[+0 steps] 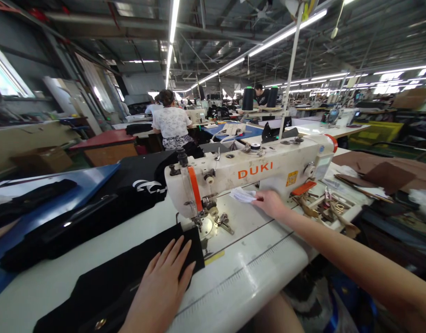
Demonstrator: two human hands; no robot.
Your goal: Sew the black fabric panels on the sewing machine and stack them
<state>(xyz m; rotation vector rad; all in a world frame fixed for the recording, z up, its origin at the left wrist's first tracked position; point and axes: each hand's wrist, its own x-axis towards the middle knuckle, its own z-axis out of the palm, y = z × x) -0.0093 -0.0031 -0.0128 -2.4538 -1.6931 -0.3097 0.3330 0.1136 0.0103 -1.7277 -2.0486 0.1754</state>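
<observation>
My left hand (167, 282) lies flat, fingers stretched out, on a black fabric piece (105, 277) that carries a gold metal fitting near the front. The fabric's right edge reaches close to the needle area of a white DUKI sewing machine (230, 169). Under the machine's arm, my right hand (269, 203) pinches the end of a small bundle of white labels or cloth strips (242, 194) above the machine bed. A metal guide (225, 223) sits beside the lit needle plate (206, 226).
To the right stands a tray (337, 219) of scissors and small tools. Black bags or fabric (60, 231) are piled at left. Brown sheets (389, 178) lie at far right. A person in a patterned white top (173, 121) sits ahead. A thread stand pole (291, 69) rises behind the machine.
</observation>
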